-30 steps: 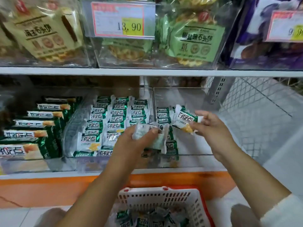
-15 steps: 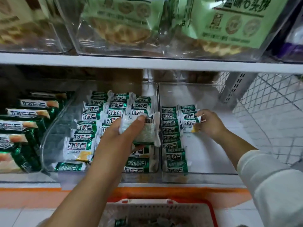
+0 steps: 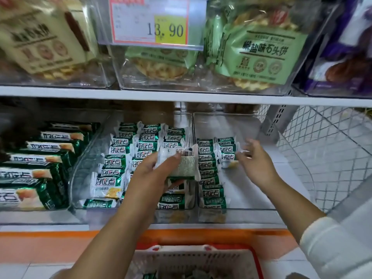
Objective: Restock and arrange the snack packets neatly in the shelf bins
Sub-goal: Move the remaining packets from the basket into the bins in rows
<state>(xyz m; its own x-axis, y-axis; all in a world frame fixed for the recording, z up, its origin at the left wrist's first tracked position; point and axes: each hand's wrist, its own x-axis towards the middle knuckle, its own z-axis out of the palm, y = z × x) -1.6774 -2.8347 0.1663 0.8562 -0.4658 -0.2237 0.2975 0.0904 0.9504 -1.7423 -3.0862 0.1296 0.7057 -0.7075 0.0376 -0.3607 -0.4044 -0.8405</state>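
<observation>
My left hand grips a small stack of green-and-white snack packets, back side up with a barcode showing, over the boundary of two clear bins. The middle bin holds rows of the same packets. In the right bin stand a full column of packets and a short second column. My right hand hovers just right of that short column, fingers spread and blurred, holding nothing.
A white-and-red basket with loose packets sits below on the floor. Long green snack bars fill the left bin. An upper shelf carries large biscuit bags and a 13.90 price tag. Wire mesh stands at right.
My right hand has put its packet onto the short second column and let go, fingers now spread. The left hand keeps holding its stack. The view tilted up.
</observation>
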